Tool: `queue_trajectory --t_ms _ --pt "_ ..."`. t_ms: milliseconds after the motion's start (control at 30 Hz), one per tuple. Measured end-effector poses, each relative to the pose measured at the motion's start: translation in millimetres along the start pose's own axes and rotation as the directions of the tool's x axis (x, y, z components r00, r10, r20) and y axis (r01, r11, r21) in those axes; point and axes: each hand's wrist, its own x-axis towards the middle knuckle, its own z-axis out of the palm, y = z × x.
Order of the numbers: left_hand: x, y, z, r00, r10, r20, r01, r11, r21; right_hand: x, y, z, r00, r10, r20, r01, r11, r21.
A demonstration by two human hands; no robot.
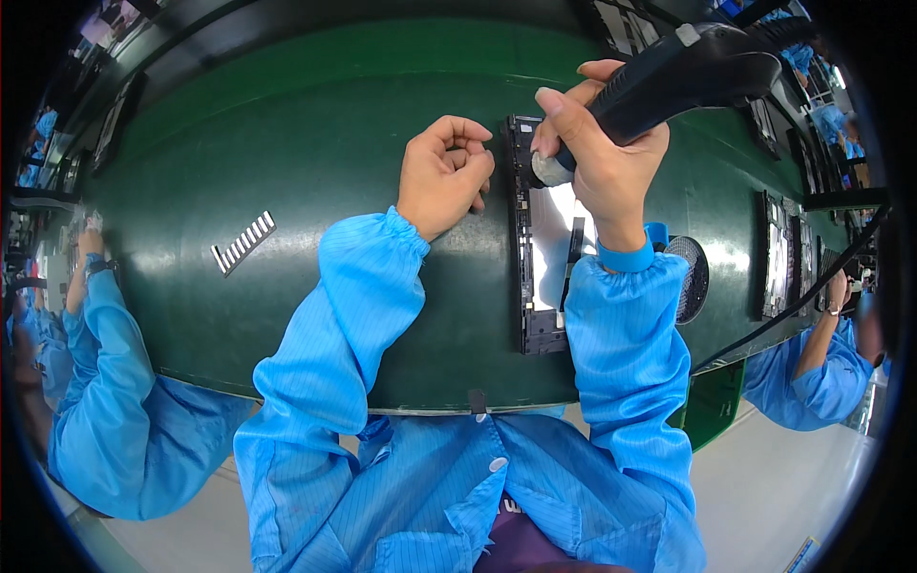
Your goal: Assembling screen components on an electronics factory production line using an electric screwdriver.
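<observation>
My right hand point(611, 158) grips a black handheld tool point(669, 81) with a thick body and a rounded grey-white tip, which I cannot name more exactly. Its tip meets or hovers just over the upper part of a long black-framed device part point(530, 329) with a shiny silver panel; contact cannot be made out. That part lies on the green table, partly covered by my right hand and sleeve. Just left of its frame, my left hand point(444, 177) is held with fingers curled in and thumb against them, nothing visible in it.
A comb-like black-and-white strip point(244, 244) lies on the green table point(325, 124) at the left. Beside my right sleeve is a dark oval mesh item point(690, 277). More framed parts point(778, 253) stand farther right, near a black cable point(812, 291). Co-workers in blue sit on both sides.
</observation>
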Motion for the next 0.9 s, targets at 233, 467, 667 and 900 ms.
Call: queue_trajectory --t_ms 233,467,667,900 --pt "2.5 0.2 -4.7 0.997 0.033 -0.072 -0.031 0.999 0.029 -0.7 3.0 1.4 1.0 0.027 -0.001 -0.027 1.0 -0.013" --pt "6.7 7.0 -14.0 0.985 0.027 -0.169 -0.008 0.994 0.111 -5.4 1.0 9.7 0.998 0.017 0.053 -0.013 0.997 -0.081" --pt "9.0 8.2 -21.0 0.973 0.018 -0.232 0.025 0.983 0.18 -7.9 3.0 11.0 0.999 0.01 0.047 -0.007 0.997 -0.079" --pt "14.3 6.7 -25.2 0.982 0.026 -0.186 0.024 0.964 0.264 -2.0 -22.2 -9.6 0.994 -0.106 -0.003 0.106 0.993 -0.054"
